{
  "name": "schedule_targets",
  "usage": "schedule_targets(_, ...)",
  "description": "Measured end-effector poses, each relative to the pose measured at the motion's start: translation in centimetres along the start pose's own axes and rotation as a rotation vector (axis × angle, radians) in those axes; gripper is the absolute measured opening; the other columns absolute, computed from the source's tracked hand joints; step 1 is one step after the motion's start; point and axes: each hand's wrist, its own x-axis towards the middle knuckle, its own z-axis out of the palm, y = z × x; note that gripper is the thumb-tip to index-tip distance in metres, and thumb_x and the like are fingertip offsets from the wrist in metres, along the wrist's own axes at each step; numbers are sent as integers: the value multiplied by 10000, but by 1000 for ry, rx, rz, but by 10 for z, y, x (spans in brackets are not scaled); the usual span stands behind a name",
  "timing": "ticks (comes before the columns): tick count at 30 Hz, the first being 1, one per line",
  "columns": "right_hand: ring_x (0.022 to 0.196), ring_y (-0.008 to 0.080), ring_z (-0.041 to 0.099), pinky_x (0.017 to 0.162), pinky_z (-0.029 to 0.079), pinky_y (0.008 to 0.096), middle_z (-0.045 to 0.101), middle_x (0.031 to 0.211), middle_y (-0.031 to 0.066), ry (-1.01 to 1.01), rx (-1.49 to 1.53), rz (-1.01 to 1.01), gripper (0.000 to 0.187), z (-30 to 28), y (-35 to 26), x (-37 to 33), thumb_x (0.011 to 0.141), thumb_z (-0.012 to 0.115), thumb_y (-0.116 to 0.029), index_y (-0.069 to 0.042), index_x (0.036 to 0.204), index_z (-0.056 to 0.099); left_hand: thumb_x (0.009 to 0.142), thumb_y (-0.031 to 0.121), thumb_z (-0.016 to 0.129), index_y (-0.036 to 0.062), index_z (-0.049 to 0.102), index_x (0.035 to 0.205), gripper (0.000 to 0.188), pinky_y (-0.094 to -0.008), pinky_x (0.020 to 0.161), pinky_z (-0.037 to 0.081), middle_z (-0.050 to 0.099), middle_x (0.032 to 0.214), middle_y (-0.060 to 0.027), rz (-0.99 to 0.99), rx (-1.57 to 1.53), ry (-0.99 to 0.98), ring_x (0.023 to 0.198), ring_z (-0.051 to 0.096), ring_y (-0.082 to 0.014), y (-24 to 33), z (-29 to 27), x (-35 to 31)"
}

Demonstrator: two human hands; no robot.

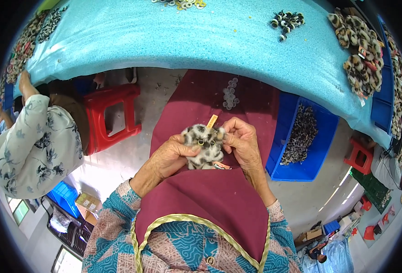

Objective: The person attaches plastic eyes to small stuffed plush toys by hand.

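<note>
Over my lap I hold a small spotted plush toy [203, 146] of black, white and tan fur, its two yellow-green eyes turned up. A yellow tag [212, 121] sticks out at its top, and an orange label [222, 165] shows at its lower edge. My left hand [173, 154] is closed on the toy's left side, thumb pressed on the fur below one eye. With bent fingers my right hand [241, 140] pinches its upper right side, near the other eye. What lies beneath those fingertips is hidden. Clear plastic discs [230, 94] lie on my maroon apron [182, 104], beyond the toy.
A blue-covered table [164, 41] curves across the front. On it are black-and-white eye pieces [287, 22], yellow and pale rings [182, 3] and piled plush toys [362, 54]. At right stands a blue bin [296, 173] of spotted pieces; at left, a red stool [112, 118] and a seated person [41, 141].
</note>
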Motion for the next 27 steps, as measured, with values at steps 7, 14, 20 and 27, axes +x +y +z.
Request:
schedule_targets(7, 492, 44, 459, 433, 342, 169, 541, 637, 17, -44, -49, 0, 160, 5, 2, -4, 798, 670, -98, -12, 772, 538, 712, -57, 661, -13, 582, 1058, 357, -325, 836, 506, 649, 963, -96, 15, 106, 23, 895, 632, -199, -1, 8, -3)
schedule_targets(14, 492, 44, 451, 410, 341, 162, 561, 698, 41, -70, 6, -32, 182, 3, 3, -7, 768, 701, -86, -5, 778, 537, 685, -70, 686, -17, 608, 1032, 359, -286, 750, 535, 666, 900, -103, 121, 305, 116, 795, 649, -177, -7, 8, -5)
schedule_targets(20, 498, 47, 442, 433, 342, 165, 555, 692, 38, -51, 28, -58, 181, -1, 3, -7, 770, 698, -96, -17, 764, 536, 716, -71, 670, 2, 603, 969, 272, -284, 733, 534, 656, 868, -74, 163, 158, 113, 785, 641, -163, -9, 12, -8)
schedule_targets(27, 757, 116, 581, 676, 477, 246, 606, 831, 58, -17, 54, -42, 207, 15, -19, -4, 730, 717, -84, -26, 848, 557, 700, -64, 702, 58, 541, 784, 219, -252, 687, 513, 600, 751, 13, 361, 408, 68, 752, 581, -85, -10, 5, -7)
